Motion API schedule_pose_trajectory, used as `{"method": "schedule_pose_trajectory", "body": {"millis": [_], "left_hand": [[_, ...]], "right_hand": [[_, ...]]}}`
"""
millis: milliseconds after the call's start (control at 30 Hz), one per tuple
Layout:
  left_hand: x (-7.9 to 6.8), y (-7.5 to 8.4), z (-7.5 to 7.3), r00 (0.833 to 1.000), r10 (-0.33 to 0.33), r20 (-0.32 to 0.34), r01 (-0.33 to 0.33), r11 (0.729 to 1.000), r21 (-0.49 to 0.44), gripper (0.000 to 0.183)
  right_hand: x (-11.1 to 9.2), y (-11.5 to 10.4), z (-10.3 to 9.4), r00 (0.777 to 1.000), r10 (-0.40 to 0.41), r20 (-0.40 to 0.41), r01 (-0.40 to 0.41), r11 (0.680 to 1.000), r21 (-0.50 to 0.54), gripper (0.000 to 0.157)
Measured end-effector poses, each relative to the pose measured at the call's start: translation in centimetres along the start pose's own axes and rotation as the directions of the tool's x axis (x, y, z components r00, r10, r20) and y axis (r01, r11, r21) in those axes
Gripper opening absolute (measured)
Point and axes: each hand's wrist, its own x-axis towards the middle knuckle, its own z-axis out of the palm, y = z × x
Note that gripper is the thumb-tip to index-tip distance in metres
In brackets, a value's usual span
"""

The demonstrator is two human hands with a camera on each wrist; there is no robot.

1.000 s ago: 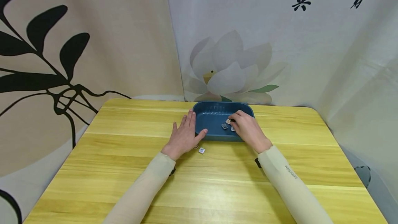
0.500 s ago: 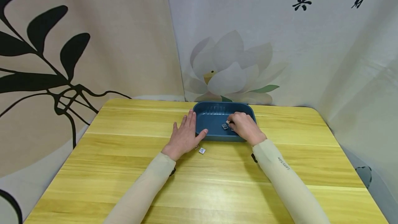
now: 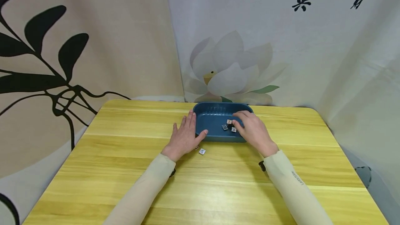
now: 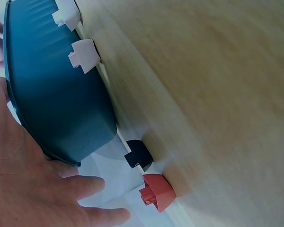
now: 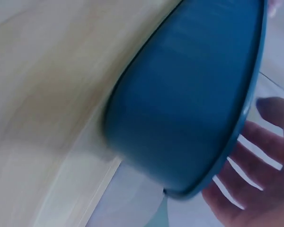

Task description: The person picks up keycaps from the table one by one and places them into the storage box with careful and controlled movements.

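Keycaps (image 3: 233, 130) in tray (image 3: 209, 122), well off far edge (image 3: 222, 103); hands (image 3: 183, 136) (image 3: 255, 132) at sides, fingers (image 3: 191, 120) apart

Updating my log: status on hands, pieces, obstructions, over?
Left hand at left end of blue rectangular tray. Right hand over right end, fingers and thumb parted. Small square keycaps inside and outside. No obstruction seen.

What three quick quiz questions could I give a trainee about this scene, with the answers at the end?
1. Multiple choice: what colour is the tray? A) red, B) blue, C) white.
2. True or false: the left hand is curled into a fist.
3. Fill in: in the left wrist view, the piece nearest the black piece is ____.

Key:
1. B.
2. False; its fingers are straight.
3. Red.
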Motion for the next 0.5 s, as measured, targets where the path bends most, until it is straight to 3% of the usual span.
{"method": "schedule_pose_trajectory", "body": {"millis": [267, 500], "left_hand": [[0.1, -0.2, 0.2, 1.000, -0.007, 0.010, 0.007, 1.000, -0.001, 0.095], [0.2, -0.2, 0.2, 1.000, -0.003, 0.004, 0.003, 1.000, 0.003, 0.096]], "right_hand": [[-1.9, 2.2, -1.0, 0.993, 0.114, 0.009, -0.114, 0.988, 0.101, 0.056], [-2.8, 4.1, -0.8, 0.986, 0.144, 0.080, -0.149, 0.986, 0.069, 0.070]]}}
